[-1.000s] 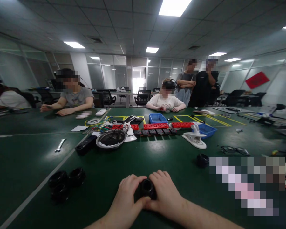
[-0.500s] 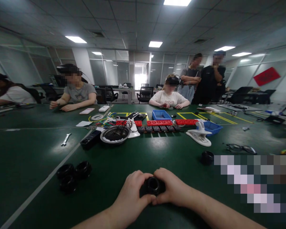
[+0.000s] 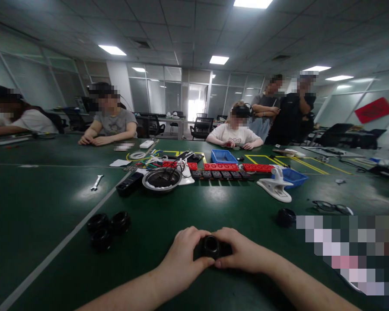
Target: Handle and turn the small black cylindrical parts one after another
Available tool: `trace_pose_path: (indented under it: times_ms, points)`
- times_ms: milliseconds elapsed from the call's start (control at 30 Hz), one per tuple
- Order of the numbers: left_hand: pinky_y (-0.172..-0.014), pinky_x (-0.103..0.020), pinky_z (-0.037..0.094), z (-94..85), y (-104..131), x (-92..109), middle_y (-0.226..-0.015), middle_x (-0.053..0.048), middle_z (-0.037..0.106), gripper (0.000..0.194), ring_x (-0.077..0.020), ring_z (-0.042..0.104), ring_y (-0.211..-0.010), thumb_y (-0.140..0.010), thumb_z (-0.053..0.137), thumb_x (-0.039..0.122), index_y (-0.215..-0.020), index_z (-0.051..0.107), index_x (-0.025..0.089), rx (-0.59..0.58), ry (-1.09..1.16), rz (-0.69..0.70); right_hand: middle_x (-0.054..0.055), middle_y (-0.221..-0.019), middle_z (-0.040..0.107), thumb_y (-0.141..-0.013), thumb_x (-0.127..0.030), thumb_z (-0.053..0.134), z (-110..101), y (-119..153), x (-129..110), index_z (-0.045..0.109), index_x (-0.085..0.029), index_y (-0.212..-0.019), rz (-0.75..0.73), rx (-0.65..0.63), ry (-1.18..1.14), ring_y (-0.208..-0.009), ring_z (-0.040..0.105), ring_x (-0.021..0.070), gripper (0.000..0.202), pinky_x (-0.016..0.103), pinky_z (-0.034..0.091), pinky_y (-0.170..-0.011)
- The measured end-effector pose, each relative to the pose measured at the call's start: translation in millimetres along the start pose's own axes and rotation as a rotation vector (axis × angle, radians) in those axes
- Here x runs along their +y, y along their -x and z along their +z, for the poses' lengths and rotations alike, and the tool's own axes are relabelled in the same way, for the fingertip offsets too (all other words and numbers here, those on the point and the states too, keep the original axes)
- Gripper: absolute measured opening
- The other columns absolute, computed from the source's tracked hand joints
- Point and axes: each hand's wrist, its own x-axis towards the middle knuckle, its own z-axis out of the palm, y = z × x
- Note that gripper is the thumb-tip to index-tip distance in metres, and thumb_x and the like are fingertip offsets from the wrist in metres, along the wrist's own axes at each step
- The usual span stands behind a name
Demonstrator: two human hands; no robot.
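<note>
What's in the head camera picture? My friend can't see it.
A person's left hand and right hand hold a black hollow part between them at a green table. Three more black parts cluster on the left and another sits on the right; beyond are a metal bowl and other people.

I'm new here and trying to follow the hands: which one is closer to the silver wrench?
The left. The left hand is nearer the viewer and right of the silver wrench; the right hand is farther right, across the black ring-shaped part.
</note>
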Motion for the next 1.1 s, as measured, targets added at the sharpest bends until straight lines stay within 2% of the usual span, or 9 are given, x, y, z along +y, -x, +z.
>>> trace_pose_path:
  times_ms: [133, 267, 433, 567, 667, 733, 800, 933, 1100]
  points:
    - [-0.079, -0.029, 0.036, 0.0, -0.6, 2.1, -0.092, -0.001, 0.055, 0.037, -0.02, 0.047, -0.089, -0.064, 0.07, 0.025, -0.099, 0.057, 0.023, -0.007, 0.01, -0.014, -0.002, -0.078, 0.057, -0.063, -0.035, 0.071, 3.3, -2.3, 6.0, 0.06, -0.019, -0.085, 0.033, 0.004, -0.041, -0.072, 0.05, 0.0148, 0.03, 0.023, 0.035, -0.063]
    - [-0.077, -0.03, 0.036, 3.1, 1.5, 6.0, -0.09, -0.001, 0.054, 0.035, -0.0207, 0.047, -0.087, -0.062, 0.071, 0.026, -0.096, 0.058, 0.022, 0.043, -0.018, -0.065, -0.001, -0.07, 0.054, -0.056, -0.043, 0.073, 17.2, -5.6, 0.1, 0.056, -0.017, -0.074, 0.155, 0.098, 0.085, -0.066, 0.048, 0.0155, 0.036, 0.023, 0.033, -0.057]
    - [-0.078, -0.032, 0.035, 7.6, 2.1, 5.6, -0.09, -0.001, 0.055, 0.033, -0.021, 0.048, -0.087, -0.065, 0.066, 0.021, -0.097, 0.057, 0.022, 0.117, -0.05, -0.108, 0.003, -0.071, 0.058, -0.065, -0.039, 0.063, 29.2, -8.6, -17.8, 0.055, -0.017, -0.074, 0.26, 0.21, 0.322, -0.068, 0.05, 0.0194, 0.025, 0.03, 0.032, -0.064]
    - [-0.079, -0.031, 0.035, 5.6, -0.1, 3.5, -0.089, -0.001, 0.054, 0.032, -0.02, 0.048, -0.086, -0.066, 0.065, 0.019, -0.096, 0.057, 0.021, 0.121, -0.044, -0.081, 0.004, -0.071, 0.06, -0.067, -0.043, 0.061, 29.1, -6.9, -21.7, 0.056, -0.017, -0.074, 0.254, 0.231, 0.344, -0.07, 0.052, 0.0218, 0.028, 0.034, 0.032, -0.066]
    - [-0.076, -0.029, 0.037, 0.2, -1.4, 2.6, -0.088, 0.0, 0.053, 0.032, -0.0187, 0.048, -0.084, -0.066, 0.064, 0.018, -0.097, 0.057, 0.021, 0.038, 0.01, -0.042, 0.006, -0.088, 0.061, -0.061, -0.044, 0.069, 24.9, -3.7, -14.5, 0.056, -0.017, -0.092, 0.164, 0.265, 0.174, -0.082, 0.053, 0.0236, 0.044, 0.035, 0.035, -0.073]
    - [-0.075, -0.027, 0.038, -3.7, -1.5, 2.1, -0.089, 0.0, 0.052, 0.032, -0.0177, 0.048, -0.085, -0.067, 0.064, 0.018, -0.098, 0.057, 0.021, -0.022, 0.066, 0.001, 0.007, -0.104, 0.057, -0.058, -0.04, 0.073, 20.0, -1.9, -7.1, 0.05, -0.018, -0.11, 0.065, 0.228, -0.007, -0.093, 0.051, 0.0237, 0.061, 0.035, 0.035, -0.08]
    - [-0.075, -0.026, 0.038, -6.4, -0.9, 1.8, -0.09, 0.0, 0.052, 0.034, -0.0173, 0.049, -0.086, -0.067, 0.065, 0.017, -0.099, 0.057, 0.021, -0.058, 0.105, 0.034, 0.005, -0.107, 0.056, -0.059, -0.035, 0.074, 13.7, -1.0, -0.6, 0.049, -0.02, -0.115, -0.016, 0.127, -0.156, -0.095, 0.051, 0.0217, 0.063, 0.032, 0.037, -0.082]
    - [-0.076, -0.026, 0.038, -7.2, 1.0, 3.5, -0.091, -0.001, 0.052, 0.036, -0.0177, 0.049, -0.087, -0.066, 0.067, 0.018, -0.101, 0.057, 0.021, -0.098, 0.109, 0.039, 0.0, -0.086, 0.058, -0.058, -0.028, 0.076, 3.4, -1.5, 4.6, 0.062, -0.019, -0.093, 0.0, -0.013, -0.172, -0.083, 0.052, 0.019, 0.038, 0.028, 0.039, -0.073]
    - [-0.075, -0.027, 0.039, -1.2, 3.4, 6.3, -0.09, 0.0, 0.052, 0.034, -0.0186, 0.049, -0.087, -0.064, 0.069, 0.021, -0.096, 0.058, 0.021, -0.066, 0.096, 0.009, -0.001, -0.077, 0.054, -0.05, -0.033, 0.08, 11.0, -3.3, 0.0, 0.059, -0.017, -0.078, 0.109, 0.021, -0.036, -0.073, 0.05, 0.0164, 0.039, 0.024, 0.037, -0.061]
